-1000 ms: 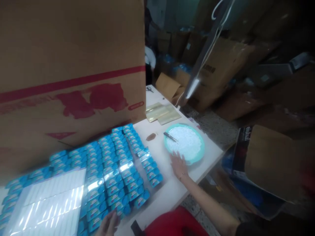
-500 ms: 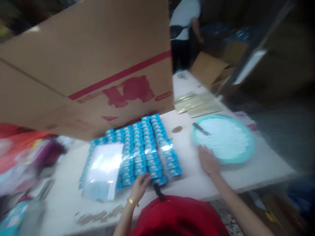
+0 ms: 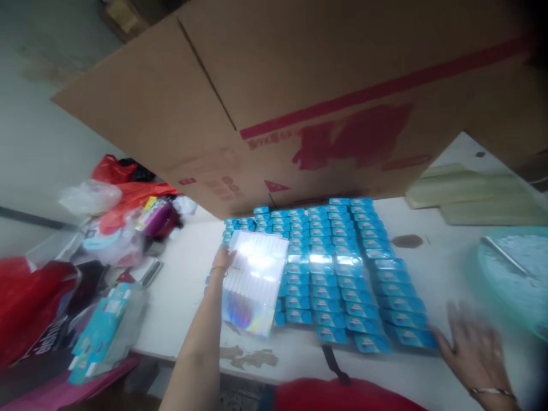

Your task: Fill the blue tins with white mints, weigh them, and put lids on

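Note:
Blue small boxes (image 3: 325,291) lie in several overlapping rows on the white table. Over the left rows rests a shiny, whitish plastic pack (image 3: 252,285), glaring in the light; its contents are too blurred to name. My left hand (image 3: 222,260) reaches to the pack's left edge, fingertips at or touching it; whether they grip is unclear. Off the front right corner of the boxes, my right hand (image 3: 473,345) is low over the table with fingers spread, blurred and holding nothing. Beside it at the right edge is a turquoise basin (image 3: 483,268) of white material, with a dark stick (image 3: 507,257) across its rim.
A large cardboard box (image 3: 265,80) walls off the back. Pale yellowish plastic sheets (image 3: 479,200) lie at the back right. Plastic bags (image 3: 115,245), a purple item (image 3: 156,220) and flat turquoise packaging (image 3: 100,325) crowd the left. The table's front edge (image 3: 252,374) is near me.
The view has swung left. My left hand has moved from the front of the box rows to the shiny pack's left edge. My right hand has left the basin's rim, moving nearer the boxes.

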The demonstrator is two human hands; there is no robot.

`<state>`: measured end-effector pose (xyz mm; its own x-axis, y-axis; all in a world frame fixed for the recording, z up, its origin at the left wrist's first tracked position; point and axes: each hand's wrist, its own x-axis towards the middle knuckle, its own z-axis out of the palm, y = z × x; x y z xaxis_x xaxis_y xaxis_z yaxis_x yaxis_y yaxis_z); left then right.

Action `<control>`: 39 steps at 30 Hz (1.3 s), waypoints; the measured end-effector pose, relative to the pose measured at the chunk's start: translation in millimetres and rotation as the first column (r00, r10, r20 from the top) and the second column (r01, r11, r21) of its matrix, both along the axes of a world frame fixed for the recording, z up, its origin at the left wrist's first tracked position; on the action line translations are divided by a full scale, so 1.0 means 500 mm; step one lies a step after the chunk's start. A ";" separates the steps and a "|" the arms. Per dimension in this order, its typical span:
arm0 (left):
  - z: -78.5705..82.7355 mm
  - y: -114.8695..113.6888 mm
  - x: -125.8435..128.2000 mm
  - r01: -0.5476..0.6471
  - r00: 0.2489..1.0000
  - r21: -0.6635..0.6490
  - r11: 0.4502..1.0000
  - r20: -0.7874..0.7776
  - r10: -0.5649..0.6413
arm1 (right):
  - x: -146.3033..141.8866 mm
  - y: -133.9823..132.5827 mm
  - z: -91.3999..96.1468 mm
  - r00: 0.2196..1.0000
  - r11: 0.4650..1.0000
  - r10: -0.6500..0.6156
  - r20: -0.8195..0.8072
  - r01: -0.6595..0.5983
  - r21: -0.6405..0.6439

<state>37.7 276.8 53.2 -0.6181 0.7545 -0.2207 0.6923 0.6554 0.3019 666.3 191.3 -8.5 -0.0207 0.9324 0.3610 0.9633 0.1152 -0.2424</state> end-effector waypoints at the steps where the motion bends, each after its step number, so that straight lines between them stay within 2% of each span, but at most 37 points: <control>1: -0.015 0.007 -0.022 -0.001 1.000 -0.015 1.000 -0.016 0.001 | -0.051 -0.005 0.004 0.998 0.998 0.056 -0.028 -0.057 -0.028; 4: -0.057 0.012 -0.057 -0.023 0.998 -0.061 0.998 -0.059 0.020 | -0.196 0.003 0.011 0.976 0.971 0.214 -0.044 -0.217 -0.104; 8: -0.095 -0.004 -0.069 -0.038 0.997 -0.072 0.997 -0.072 0.032 | -0.368 0.061 0.025 0.899 0.882 0.435 -0.049 -0.437 -0.180; 13: -0.107 -0.013 -0.071 -0.021 0.998 -0.017 1.000 -0.064 0.020 | -0.566 0.165 0.049 0.779 0.755 0.618 -0.106 -0.625 -0.196; 17: -0.098 -0.029 -0.075 -0.005 0.997 0.032 0.999 -0.078 0.007 | -0.679 0.210 0.044 0.694 0.641 0.708 -0.133 -0.709 -0.294; 19: -0.090 -0.061 -0.080 0.013 0.999 0.058 0.998 -0.047 -0.011 | -0.711 0.203 0.029 0.633 0.559 0.760 -0.147 -0.752 -0.349; 22: -0.077 -0.146 -0.080 0.030 0.999 0.027 0.999 0.039 -0.031 | -0.734 0.162 -0.003 0.544 0.444 0.821 -0.174 -0.799 -0.405; 25: -0.070 -0.244 -0.069 -0.019 0.999 -0.059 0.998 0.049 0.022 | -0.741 0.113 -0.038 0.491 0.378 0.850 -0.191 -0.820 -0.430; 28: -0.074 -0.307 -0.054 -0.131 0.988 -0.158 0.979 0.064 0.142 | -0.743 0.085 -0.062 0.484 0.368 0.853 -0.193 -0.822 -0.434; 31: -0.077 -0.327 -0.043 -0.196 0.976 -0.164 0.967 0.062 0.209 | -0.743 0.084 -0.070 0.484 0.371 0.856 -0.180 -0.819 -0.439; 34: -0.072 -0.327 -0.031 -0.137 0.990 -0.106 0.985 0.008 0.138 | -0.743 0.089 -0.069 0.476 0.363 0.863 -0.169 -0.818 -0.446; 37: -0.063 -0.328 -0.018 -0.064 0.997 -0.115 0.991 -0.046 0.059 | -0.743 0.088 -0.066 0.487 0.377 0.858 -0.160 -0.811 -0.447; 39: -0.058 -0.331 -0.013 -0.072 0.996 -0.098 0.993 -0.067 0.066 | -0.744 0.085 -0.065 0.494 0.384 0.855 -0.157 -0.808 -0.447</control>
